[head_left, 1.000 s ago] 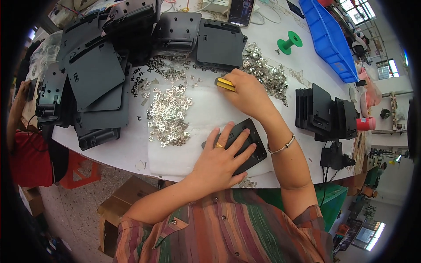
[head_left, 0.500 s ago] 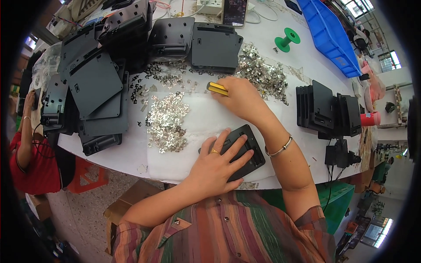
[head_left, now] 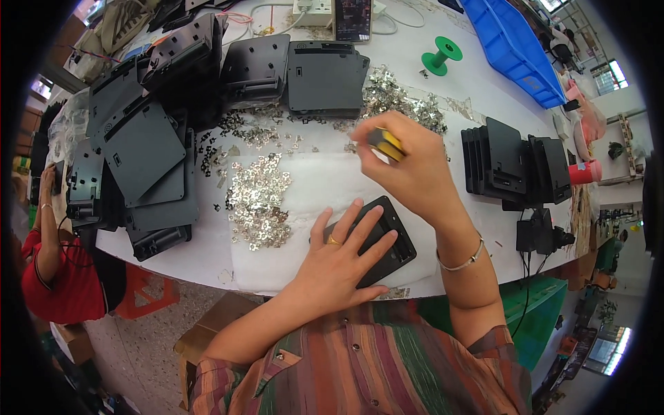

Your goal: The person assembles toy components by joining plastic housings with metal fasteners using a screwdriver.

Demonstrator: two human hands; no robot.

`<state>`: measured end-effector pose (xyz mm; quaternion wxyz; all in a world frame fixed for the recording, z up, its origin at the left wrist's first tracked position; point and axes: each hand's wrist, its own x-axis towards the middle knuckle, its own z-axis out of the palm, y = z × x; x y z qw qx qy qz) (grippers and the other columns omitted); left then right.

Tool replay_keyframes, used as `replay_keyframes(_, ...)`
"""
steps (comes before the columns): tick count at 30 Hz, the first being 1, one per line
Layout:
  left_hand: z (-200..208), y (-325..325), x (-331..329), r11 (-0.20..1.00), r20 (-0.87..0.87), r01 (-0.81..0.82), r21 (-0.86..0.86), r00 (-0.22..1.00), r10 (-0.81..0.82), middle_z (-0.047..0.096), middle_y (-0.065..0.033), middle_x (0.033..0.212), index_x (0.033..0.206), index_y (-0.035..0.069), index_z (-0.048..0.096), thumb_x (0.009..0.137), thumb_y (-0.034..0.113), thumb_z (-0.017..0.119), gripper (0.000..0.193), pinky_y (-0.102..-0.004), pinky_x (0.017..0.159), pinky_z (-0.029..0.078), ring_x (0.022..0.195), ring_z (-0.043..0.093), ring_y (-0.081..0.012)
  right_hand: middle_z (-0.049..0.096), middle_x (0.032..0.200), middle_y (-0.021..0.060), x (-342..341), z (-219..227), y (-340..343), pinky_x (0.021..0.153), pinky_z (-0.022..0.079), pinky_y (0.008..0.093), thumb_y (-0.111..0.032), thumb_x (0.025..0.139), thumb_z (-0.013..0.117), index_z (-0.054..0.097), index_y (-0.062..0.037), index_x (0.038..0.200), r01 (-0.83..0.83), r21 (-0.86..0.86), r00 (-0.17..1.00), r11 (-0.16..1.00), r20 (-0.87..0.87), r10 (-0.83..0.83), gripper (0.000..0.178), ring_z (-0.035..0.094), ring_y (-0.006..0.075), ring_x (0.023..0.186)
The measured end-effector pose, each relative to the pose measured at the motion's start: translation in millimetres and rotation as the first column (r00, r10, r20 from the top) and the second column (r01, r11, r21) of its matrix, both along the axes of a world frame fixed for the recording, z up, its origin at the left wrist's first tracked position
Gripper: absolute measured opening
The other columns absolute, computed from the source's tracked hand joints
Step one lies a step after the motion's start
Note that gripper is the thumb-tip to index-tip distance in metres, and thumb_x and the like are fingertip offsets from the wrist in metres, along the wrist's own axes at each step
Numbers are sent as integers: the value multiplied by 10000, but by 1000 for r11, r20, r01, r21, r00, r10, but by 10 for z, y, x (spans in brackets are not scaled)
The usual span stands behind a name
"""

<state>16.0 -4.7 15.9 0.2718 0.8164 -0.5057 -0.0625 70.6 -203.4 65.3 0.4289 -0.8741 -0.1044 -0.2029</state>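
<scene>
My left hand (head_left: pixel 337 257) lies with spread fingers on a black plastic housing (head_left: pixel 398 250), resting it on a white foam sheet (head_left: pixel 259 273) near the table's front edge. Raised above and beyond the housing, my right hand (head_left: pixel 418 166) is closed around a yellow-and-black tool handle (head_left: pixel 389 144). The tool's working end is hidden. A flat heap of small silvery metal clips (head_left: pixel 259 200) covers the sheet's left part. Behind my right hand lies a larger heap of similar metal pieces (head_left: pixel 398 97).
Stacks of black housings stand at the left (head_left: pixel 145 149), at the back (head_left: pixel 325 79) and at the right (head_left: pixel 501 162). A green spool (head_left: pixel 441 57), a blue crate (head_left: pixel 515 52), a phone (head_left: pixel 353 19) and black adapters (head_left: pixel 539 235) surround the work area. Another person in red (head_left: pixel 66 277) sits at left.
My right hand has moved toward me and to the right, lifting the tool and turning its handle. My left hand stays on the housing, its fingers slightly shifted. The whole view has shifted a little.
</scene>
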Motion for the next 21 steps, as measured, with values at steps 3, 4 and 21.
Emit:
replay_keyframes(3, 129, -12, 114, 941, -217, -156, -300, 972, 92, 603, -99, 1368, 1326, 70, 592, 864, 311, 801, 561, -507, 1155, 334, 1358, 518, -282, 709, 964, 41, -354, 232, -15, 537, 358, 179, 104, 834, 721, 656, -19, 1010, 79, 313, 975, 947, -220, -8, 224, 459, -10, 605)
replay_keyframes(4, 116, -11, 129, 941, -224, -159, -299, 970, 93, 603, -99, 1368, 1326, 70, 592, 864, 311, 801, 561, -507, 1155, 334, 1358, 518, -282, 709, 964, 41, -426, 217, -20, 537, 358, 179, 104, 834, 721, 656, -19, 1010, 80, 312, 974, 947, -227, -7, 224, 459, -10, 605)
replay_keyframes(21, 92, -72, 172, 651, -882, -597, -469, 354, -310, 712, -51, 1115, 1182, -1, 630, 1019, 20, 631, 164, -251, 936, 508, 1035, 653, -88, 717, 978, 56, -816, 54, 98, 528, 375, 201, 61, 773, 806, 722, -55, 1034, -53, -8, 991, 999, 122, 53, 297, 487, 51, 610)
